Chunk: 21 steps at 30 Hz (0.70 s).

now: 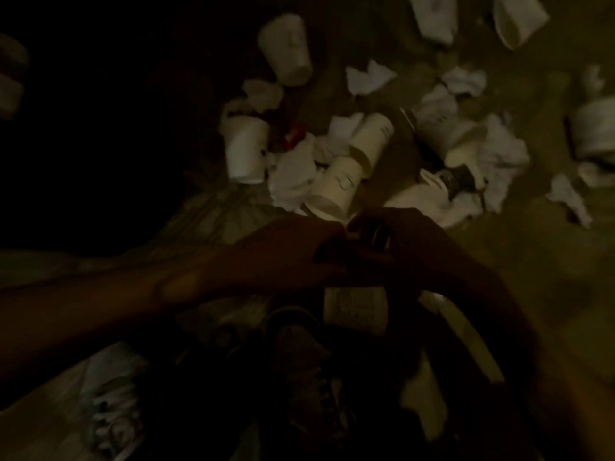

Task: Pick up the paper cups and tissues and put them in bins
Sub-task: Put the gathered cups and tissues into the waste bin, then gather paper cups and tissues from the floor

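The scene is very dark. My left hand [293, 254] and my right hand [416, 247] meet at the middle of the view, fingers curled toward each other. Whether they grip anything is hidden by the dark. Just below them a pale paper cup [356, 311] shows above the dark opening of a bin bag [299, 377]. Beyond the hands, several paper cups lie on their sides on the floor, among them one cup [336, 188], another [246, 151] and a third [288, 48]. Crumpled white tissues [293, 174] lie between them.
More cups [519, 18] and tissues [466, 81] are scattered over the floor at the upper right. A roll of white paper [595, 131] lies at the right edge. A red scrap [293, 136] shows among the litter. The left side is black.
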Motion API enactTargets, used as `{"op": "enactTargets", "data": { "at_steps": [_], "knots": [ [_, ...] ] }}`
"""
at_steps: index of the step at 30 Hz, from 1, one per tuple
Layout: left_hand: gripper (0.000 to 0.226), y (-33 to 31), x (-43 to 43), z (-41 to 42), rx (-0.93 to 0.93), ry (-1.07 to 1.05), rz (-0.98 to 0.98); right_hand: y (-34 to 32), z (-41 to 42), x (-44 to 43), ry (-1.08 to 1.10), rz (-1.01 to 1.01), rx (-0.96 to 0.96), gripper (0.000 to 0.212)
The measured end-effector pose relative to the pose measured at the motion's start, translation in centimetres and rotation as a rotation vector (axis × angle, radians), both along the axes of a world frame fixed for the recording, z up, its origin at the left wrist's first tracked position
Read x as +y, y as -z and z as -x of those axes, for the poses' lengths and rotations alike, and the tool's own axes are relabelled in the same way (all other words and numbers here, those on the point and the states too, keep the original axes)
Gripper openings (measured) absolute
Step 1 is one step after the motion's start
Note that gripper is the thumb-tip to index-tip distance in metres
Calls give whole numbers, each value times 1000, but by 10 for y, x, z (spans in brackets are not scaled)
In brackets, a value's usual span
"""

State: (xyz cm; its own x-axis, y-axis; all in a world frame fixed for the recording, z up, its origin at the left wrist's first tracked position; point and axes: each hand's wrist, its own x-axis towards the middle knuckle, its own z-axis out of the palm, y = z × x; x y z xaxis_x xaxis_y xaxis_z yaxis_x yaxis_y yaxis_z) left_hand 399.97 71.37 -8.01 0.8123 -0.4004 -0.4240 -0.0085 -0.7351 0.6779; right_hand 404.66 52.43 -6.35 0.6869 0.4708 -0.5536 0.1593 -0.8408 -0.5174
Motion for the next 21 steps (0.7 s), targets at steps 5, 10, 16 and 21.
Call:
{"op": "enactTargets", "data": {
  "at_steps": [5,10,16,21],
  "knots": [
    [62,47,-24,10,120,248,15,30,50,-44,224,92,153,73],
    [60,67,-22,18,127,367,-14,42,72,-42,628,80,239,54],
    [74,71,-3,13,94,246,110,26,60,-6,723,-77,167,33],
    [104,47,13,11,-176,278,355,-1,53,38,621,-247,61,27]
  ]
}}
